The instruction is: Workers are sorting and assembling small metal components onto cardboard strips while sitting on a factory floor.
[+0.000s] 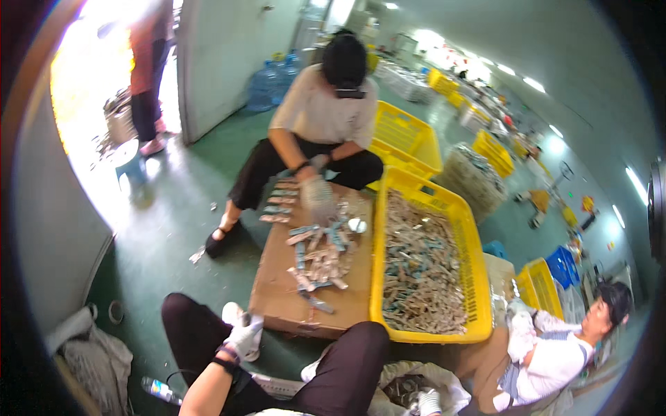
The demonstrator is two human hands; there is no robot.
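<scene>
Lower left: pale sack [100, 353] slumped by the wall, clear bottle [161, 390] lying on the floor. Right of it, gloved left grip [243, 338] over the wearer's lap, short of the cardboard worktop [276, 295]; fingers look curled, can't tell if anything's pinched. Centre: small packets on the worktop, a row [279, 201] laid side by side at its upper left, a loose pile [326, 260] of pink and blue ones mid-top. Co-worker [326, 104] seated at upper centre, gloved hand [318, 199] just above the pile. Right of centre: yellow crate [378, 291] beside the worktop, loaded with more packets [423, 277]. Bottom, right of centre: gloved right grip [428, 401] at an open whitish bag [454, 392] with dark contents; frame edge cuts it, can't tell spread or pinching. Lower right: second co-worker [555, 353], seated.
</scene>
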